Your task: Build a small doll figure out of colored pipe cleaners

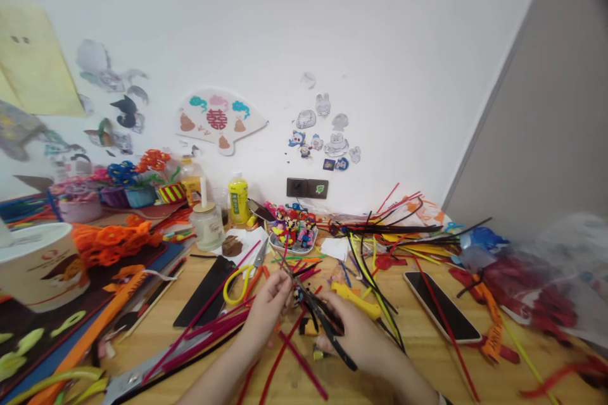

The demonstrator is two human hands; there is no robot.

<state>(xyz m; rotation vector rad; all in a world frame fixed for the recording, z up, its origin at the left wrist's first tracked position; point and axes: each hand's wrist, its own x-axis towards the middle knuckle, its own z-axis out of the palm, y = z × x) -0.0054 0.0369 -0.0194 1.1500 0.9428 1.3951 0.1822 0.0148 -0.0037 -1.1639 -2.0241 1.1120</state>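
My left hand [270,300] is closed, its fingertips pinching a thin dark-red pipe cleaner [285,252] that points upward. In my right hand [354,332] are black-handled scissors [327,324], their tips reaching up to the left fingertips. Whether the blades touch the pipe cleaner is too small to tell. Beneath and between the hands, a small dark figure with coloured spots [297,295] shows in part. Below lie crossed magenta and red pipe cleaners [304,364]. A yellow-handled tool [357,301] lies just beyond my right hand.
Yellow-handled scissors [236,285] and a black slab [204,294] lie left. A white dish [294,249] holds several small figures. Behind stand a glass jar [207,228] and a yellow bottle [238,198]. A phone [441,307] lies right; a paper cup [42,266] stands far left.
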